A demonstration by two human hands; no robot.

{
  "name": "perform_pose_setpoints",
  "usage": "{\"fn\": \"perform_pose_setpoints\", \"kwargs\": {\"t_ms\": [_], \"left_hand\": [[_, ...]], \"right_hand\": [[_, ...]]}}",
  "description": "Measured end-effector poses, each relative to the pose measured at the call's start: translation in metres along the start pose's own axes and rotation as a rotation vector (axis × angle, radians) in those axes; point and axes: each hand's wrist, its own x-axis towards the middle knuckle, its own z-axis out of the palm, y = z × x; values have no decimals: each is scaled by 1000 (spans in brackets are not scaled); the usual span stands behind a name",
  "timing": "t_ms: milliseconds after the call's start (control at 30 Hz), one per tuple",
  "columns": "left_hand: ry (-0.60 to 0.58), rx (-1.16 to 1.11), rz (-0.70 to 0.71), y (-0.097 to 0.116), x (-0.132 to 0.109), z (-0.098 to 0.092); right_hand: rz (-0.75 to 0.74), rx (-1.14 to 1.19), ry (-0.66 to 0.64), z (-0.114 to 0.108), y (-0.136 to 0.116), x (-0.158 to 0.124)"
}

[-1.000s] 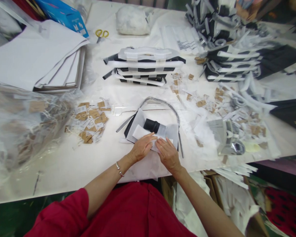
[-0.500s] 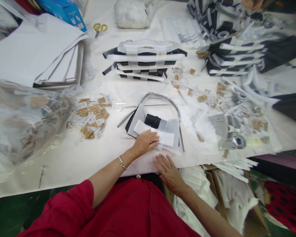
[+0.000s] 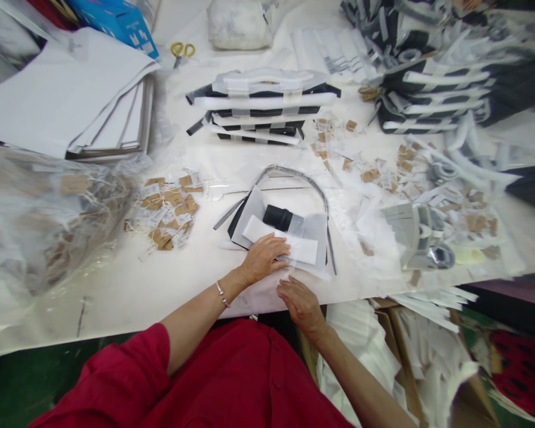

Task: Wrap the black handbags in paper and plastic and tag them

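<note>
A black handbag [image 3: 238, 227] lies on the table in front of me, its strap [image 3: 294, 170] wrapped in clear film and arched away from me. Translucent sheeting [image 3: 255, 205] covers much of its front around a black buckle tab [image 3: 277, 218]. A white foam strip [image 3: 305, 249] lies across the sheeting. My left hand [image 3: 265, 258] rests flat on that strip, fingers stretched out and pressing it. Nearer the table edge, my right hand [image 3: 301, 303] has its fingers curled and drawn together just below the bag. What they pinch, if anything, is too small to make out.
Wrapped black bags [image 3: 267, 110] are stacked behind, with more bags [image 3: 437, 98] at the right. Brown tags [image 3: 173, 199] lie in a heap at left, beside a plastic bag [image 3: 49, 220]. Yellow-handled scissors [image 3: 182, 49] lie farther back. A tape dispenser [image 3: 421, 238] stands at right.
My right hand has gone from spread fingers to curled, closed ones, staying by the table edge. My left hand stays on the foam strip. The view has shifted slightly.
</note>
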Motion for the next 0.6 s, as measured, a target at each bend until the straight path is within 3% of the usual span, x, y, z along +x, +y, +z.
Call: {"fn": "perform_pose_setpoints", "kwargs": {"t_ms": [367, 467, 600], "left_hand": [[-19, 155, 69, -7, -1, 16], [-20, 193, 76, -7, -2, 17], [-3, 215, 74, -4, -5, 18]], "right_hand": [[60, 78, 64, 32, -30, -15], [81, 114, 51, 24, -35, -10], [203, 172, 26, -14, -42, 11]]}}
